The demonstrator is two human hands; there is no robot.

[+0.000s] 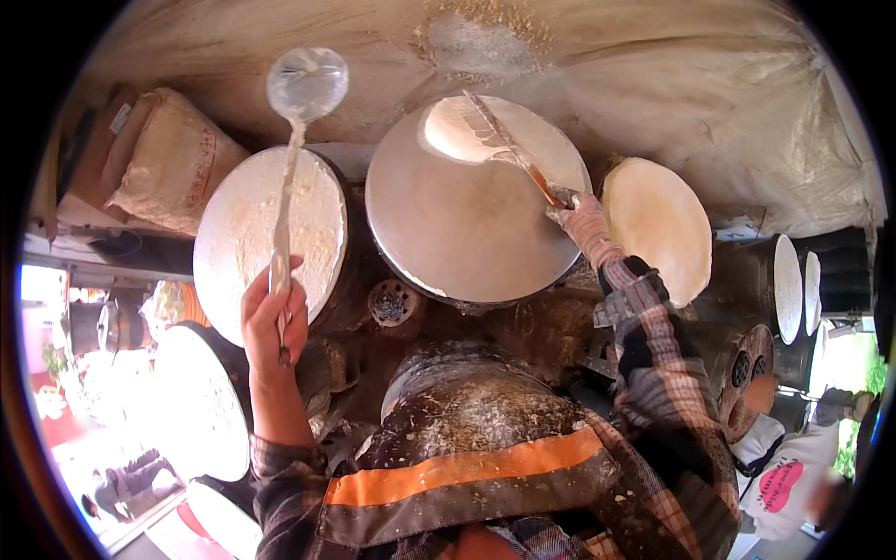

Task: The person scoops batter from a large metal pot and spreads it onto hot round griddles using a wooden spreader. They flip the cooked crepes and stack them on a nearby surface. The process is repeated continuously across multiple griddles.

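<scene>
My left hand [275, 311] grips the long handle of a batter-smeared ladle [306, 84], its round bowl raised beyond the left griddle. In my right hand [579, 213], which wears a striped glove, is a wooden spreader [507, 140] coated with batter. The spreader lies over the far part of the large round middle griddle [483, 231], at a pool of pale batter [455, 133]. A thin layer seems to cover part of this griddle; steam or haze blurs it. On the round griddle at right is a pale yellow flatbread sheet [658, 231].
Left of the middle stands another round griddle [231, 238] with batter residue. A stuffed sack [168, 161] lies at the far left. Plastic sheeting [665, 84] hangs behind. A perforated round metal part [393, 303] is below. Another person [777, 476] is at lower right.
</scene>
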